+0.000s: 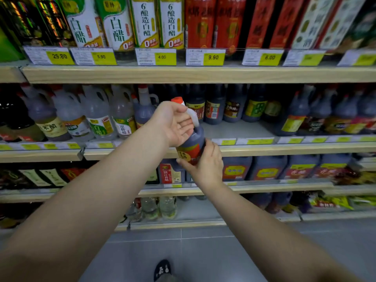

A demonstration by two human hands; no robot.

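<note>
The person is holding a dark vinegar jug (192, 147) in mid-air, just in front of the middle shelf (284, 148) and tilting toward 11 o'clock. The left hand (173, 123) is gripping it near the top, palm facing the camera and fingers curling round the white handle (193, 117) below the red cap (176, 100). The right hand (205, 165) is clasping the base, with its fingers wrapping across the label.

This is looking like the shelving step, though whether the jug is going in or coming out cannot be told. At 2 o'clock of the jug a bare patch of shelf board (234, 129) is showing between the rows. Going there would call for righting the jug and keeping the base supported.

The left fingertips are hiding behind the handle, the label is partly covered, and the lower price tags are blurring beyond reading.
</note>
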